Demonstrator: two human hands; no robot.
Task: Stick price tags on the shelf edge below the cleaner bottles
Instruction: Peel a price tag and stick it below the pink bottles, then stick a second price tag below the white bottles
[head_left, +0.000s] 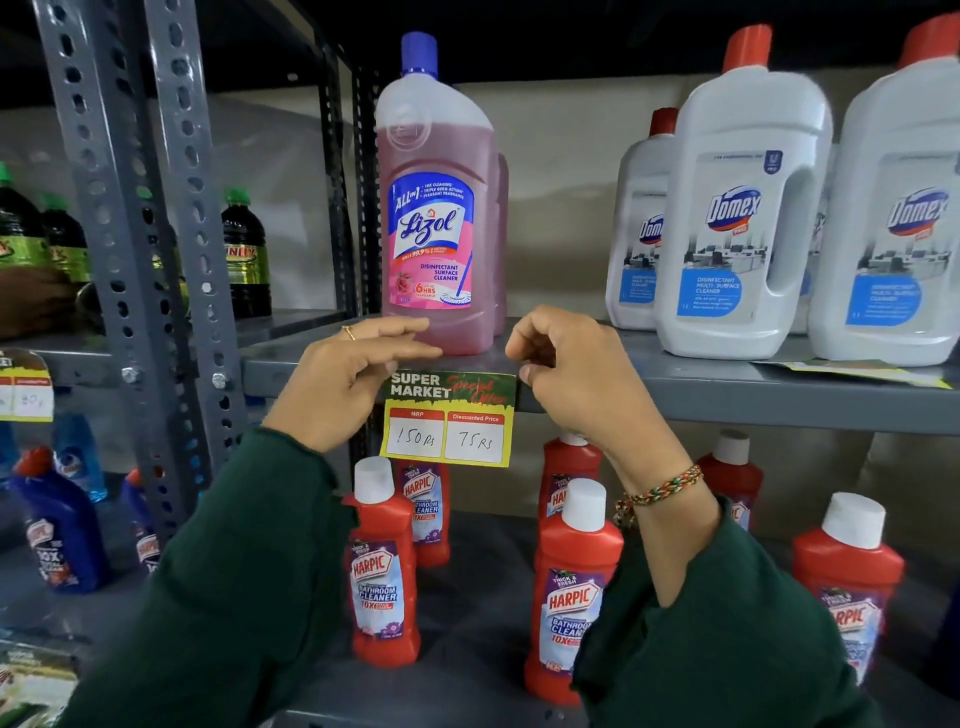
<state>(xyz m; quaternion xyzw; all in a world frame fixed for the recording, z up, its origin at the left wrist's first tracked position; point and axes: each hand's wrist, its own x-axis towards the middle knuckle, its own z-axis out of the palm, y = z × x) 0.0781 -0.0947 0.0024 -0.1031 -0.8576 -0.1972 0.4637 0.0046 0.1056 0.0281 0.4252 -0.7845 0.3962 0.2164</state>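
1. Grey slotted-steel shelving fills the view, with the shelf edge (727, 400) running across the middle and cleaner bottles standing on the boards above and below it.
2. A yellow price tag (449, 418) hangs on that edge between the two hands, directly under the pink Lizol bottle (436, 208); it reads 150 Rs and 75 Rs.
3. At the tag's upper left corner, the left hand (343, 379) has its fingers curled and its fingertips on the corner, seemingly pressing it to the metal.
4. At the upper right corner, the right hand (576, 374) is loosely curled, with its thumb on the tag's top edge; whether it pinches or only presses, I cannot tell.
5. Judged from this, the Lizol tag is placed and being smoothed down, so this one is nearly done.
6. Far left of the left hand, another tag (26, 387) already hangs on the neighbouring shelf.
7. Right of the right hand, the edge below the white Domex bottles (737, 208) carries no tag, so that stretch looks still to do.
8. Loose printed sheets (852, 371) lie on the shelf by the Domex bottles, possibly spare tags, though too blurred to say.
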